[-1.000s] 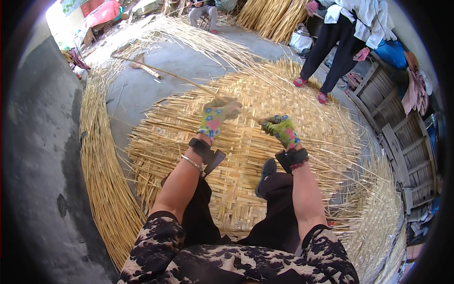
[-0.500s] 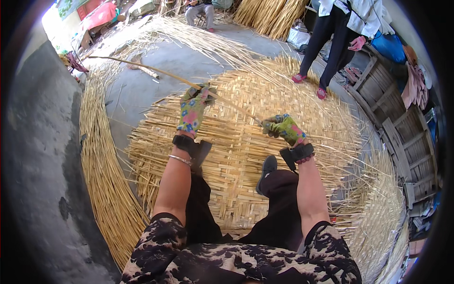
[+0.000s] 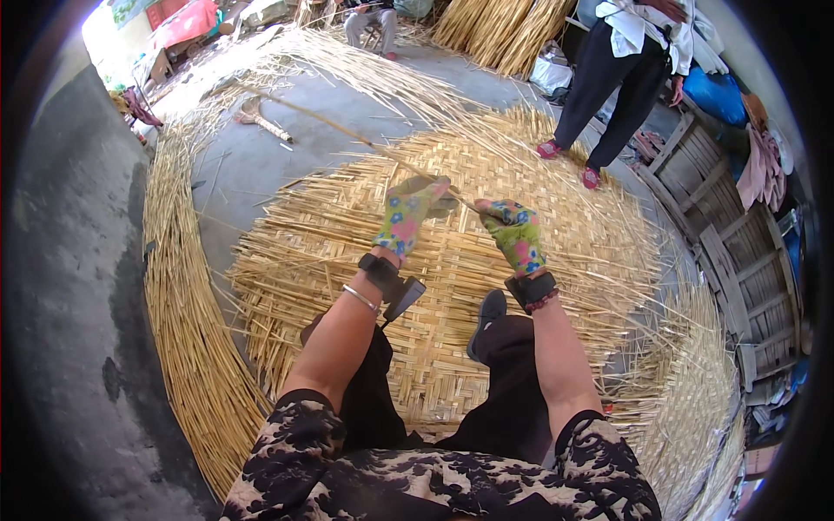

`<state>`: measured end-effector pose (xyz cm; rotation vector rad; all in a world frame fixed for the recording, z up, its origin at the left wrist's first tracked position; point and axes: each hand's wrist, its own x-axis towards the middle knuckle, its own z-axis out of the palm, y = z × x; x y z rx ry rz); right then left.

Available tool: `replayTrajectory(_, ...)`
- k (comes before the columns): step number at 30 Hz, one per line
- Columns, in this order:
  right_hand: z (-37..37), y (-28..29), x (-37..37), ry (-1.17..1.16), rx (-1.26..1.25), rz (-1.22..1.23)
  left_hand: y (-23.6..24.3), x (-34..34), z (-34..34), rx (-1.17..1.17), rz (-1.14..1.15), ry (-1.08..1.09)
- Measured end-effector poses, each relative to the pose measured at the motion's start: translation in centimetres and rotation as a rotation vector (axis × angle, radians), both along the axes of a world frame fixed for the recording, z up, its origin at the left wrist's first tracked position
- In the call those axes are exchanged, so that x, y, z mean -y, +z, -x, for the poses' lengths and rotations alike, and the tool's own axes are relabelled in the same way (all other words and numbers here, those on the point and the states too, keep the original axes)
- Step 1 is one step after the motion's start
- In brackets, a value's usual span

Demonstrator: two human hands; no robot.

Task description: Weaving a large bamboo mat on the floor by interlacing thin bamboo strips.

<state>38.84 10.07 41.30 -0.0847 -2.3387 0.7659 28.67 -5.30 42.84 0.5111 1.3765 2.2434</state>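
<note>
A long thin reed strip (image 3: 321, 121) slants over the woven mat, its far end toward the upper left. My left hand (image 3: 410, 213), in a flowered green glove, is closed around the strip near its close end; slight blur softens the fingers. Just right of it, my right hand (image 3: 514, 233), gloved alike, pinches the end of that strip. Both hands are above the large round-edged woven reed mat (image 3: 443, 347), whose left side has many loose strip ends sticking out. My shoe (image 3: 490, 319) rests on the mat.
A long bundle of reeds (image 3: 187, 321) curves along the left wall. More reeds (image 3: 365, 74) lie across the back, and sheaves (image 3: 499, 33) stand there. A person (image 3: 612, 82) stands at the mat's far right edge; another person (image 3: 372, 28) sits behind. A wooden frame (image 3: 738, 252) leans at right.
My left hand has slid right and nearer along the strip, close to my right hand. The strip has shifted rightward. The standing person has raised one hand to the chest.
</note>
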Motion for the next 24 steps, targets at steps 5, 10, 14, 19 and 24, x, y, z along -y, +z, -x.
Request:
replayTrajectory(5,0.0,0.2,0.6,-0.035,0.026,0.05,-0.9,0.1,0.6,-0.038,0.007,-0.01)
replayTrajectory(10,-0.2,1.4,1.6,0.035,0.17,0.5,-0.4,0.8,0.3,-0.163,0.136,-0.007)
replayTrajectory(14,0.7,-0.5,0.4,0.072,0.224,0.559,-0.2,0.5,0.2,-0.157,0.122,-0.031)
replayTrajectory(19,1.1,-2.2,-0.9,0.035,0.202,0.399,0.6,0.3,-0.4,-0.265,0.23,0.027)
replayTrajectory(24,0.7,-0.5,0.8,-0.008,0.162,0.452,0.0,0.5,0.0,-0.334,0.244,0.022)
